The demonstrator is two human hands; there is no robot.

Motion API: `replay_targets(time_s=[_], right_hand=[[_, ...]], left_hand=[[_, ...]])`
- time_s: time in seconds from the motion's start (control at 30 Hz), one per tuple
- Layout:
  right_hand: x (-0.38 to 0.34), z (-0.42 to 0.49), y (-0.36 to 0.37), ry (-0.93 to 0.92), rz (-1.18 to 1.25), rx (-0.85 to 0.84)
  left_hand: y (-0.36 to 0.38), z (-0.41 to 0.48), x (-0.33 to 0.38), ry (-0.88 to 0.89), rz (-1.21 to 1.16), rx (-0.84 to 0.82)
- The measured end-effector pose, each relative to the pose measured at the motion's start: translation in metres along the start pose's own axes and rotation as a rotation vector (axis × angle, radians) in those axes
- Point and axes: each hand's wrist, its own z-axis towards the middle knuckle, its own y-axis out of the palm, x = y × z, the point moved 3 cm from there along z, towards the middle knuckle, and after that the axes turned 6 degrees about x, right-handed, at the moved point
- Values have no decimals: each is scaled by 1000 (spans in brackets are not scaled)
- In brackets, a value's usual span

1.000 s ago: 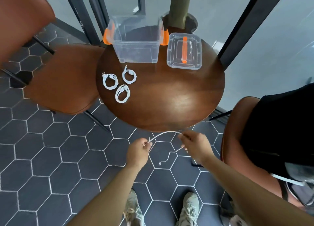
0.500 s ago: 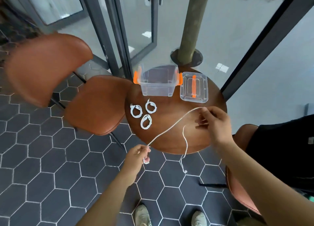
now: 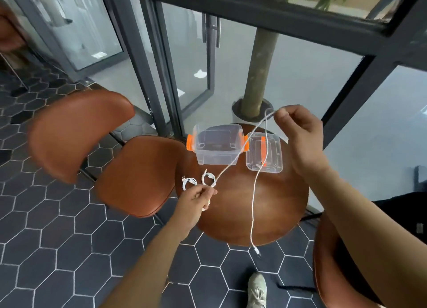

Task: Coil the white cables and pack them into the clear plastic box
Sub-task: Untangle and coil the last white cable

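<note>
Between both hands' fingers stretches the white cable.

Single head-worn view, wide-angle, looking forward and steeply down. Round desk just right of centre, seen from above. Close enough for both forearms to reach in from the bottom edge. Left hand low at the desk's left rim, right hand raised higher, white cable strung between them through mid-frame. Shoe on the hexagon-tiled floor at the very bottom. Chair off left, glass doors across the top.
</note>
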Motion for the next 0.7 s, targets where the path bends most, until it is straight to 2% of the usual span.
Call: replay_targets(time_s=[0.1, 0.23, 0.37, 0.5, 0.6, 0.7], right_hand=[[17, 24, -1, 3, -24, -68], [68, 38, -7, 161, -91, -190], [130, 34, -13, 233, -469, -439], [170, 27, -16, 305, -719, -600], [173, 17, -11, 213, -837, -602], [154, 12, 3, -118, -1025, -529]], left_hand=[[7, 16, 5, -77, -23, 69], [24, 31, 0, -299, -420, 124], [48, 40, 3, -434, -680, 156], [68, 43, 12, -501, -778, 188], [78, 45, 18, -519, -789, 179], [85, 51, 20, -534, -755, 131]])
